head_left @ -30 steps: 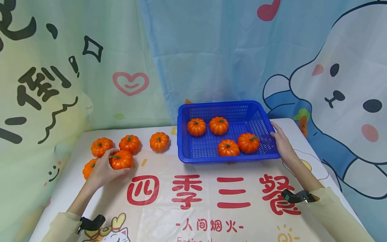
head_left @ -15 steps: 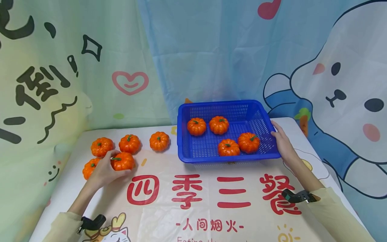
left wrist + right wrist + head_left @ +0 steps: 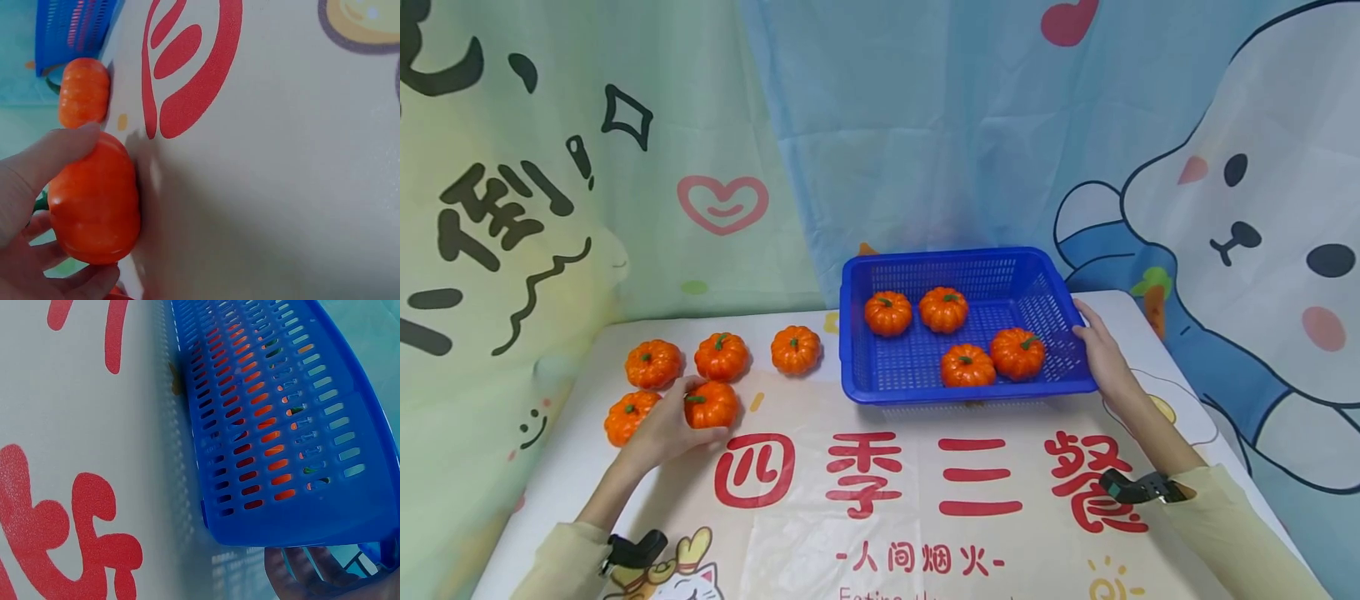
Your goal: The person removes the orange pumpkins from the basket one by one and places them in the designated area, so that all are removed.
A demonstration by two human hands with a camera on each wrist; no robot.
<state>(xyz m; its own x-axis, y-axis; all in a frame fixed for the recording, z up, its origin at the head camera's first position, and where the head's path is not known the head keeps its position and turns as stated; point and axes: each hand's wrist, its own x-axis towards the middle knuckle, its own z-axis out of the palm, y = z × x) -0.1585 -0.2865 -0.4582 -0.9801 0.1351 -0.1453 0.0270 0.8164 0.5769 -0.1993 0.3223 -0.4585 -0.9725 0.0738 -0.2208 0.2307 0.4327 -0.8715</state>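
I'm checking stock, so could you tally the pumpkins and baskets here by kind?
Pumpkins: 9 (4 inside, 5 outside)
Basket: 1
Total: 10

四季三餐 (image 3: 976, 475), 人间烟火 (image 3: 901, 558) on tblcloth (image 3: 808, 533), 倒! (image 3: 516, 232) on bkgd (image 3: 880, 150)

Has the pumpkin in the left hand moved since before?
Yes: in the head view, the held pumpkin moved slightly right and down, toward leftmost red character.
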